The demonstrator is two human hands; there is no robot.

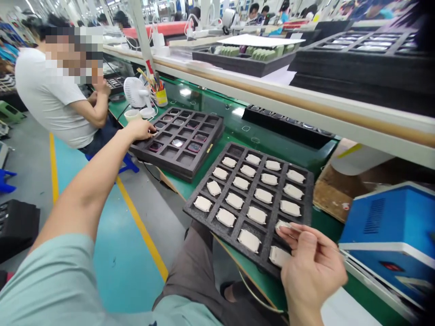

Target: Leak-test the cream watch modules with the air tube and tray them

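My left hand (141,130) reaches to the left edge of a black foam tray (185,170) that holds dark and shiny rounded pieces in some compartments; its fingertips are bent together there, and what they hold, if anything, is too small to tell. Nearer on the right lies a second black foam tray (234,235) with several rows of white rounded pieces (249,240). Over its right side, my right hand (311,265) pinches a white piece (282,226) between thumb and fingers, at a compartment near the front right corner.
A blue machine (380,231) stands at the right beside a cardboard box (328,190). A white fan (136,93) and a pen cup (161,97) stand behind the left tray. A shelf edge (254,97) crosses above the green table (224,106). A seated person (54,95) is at the left.
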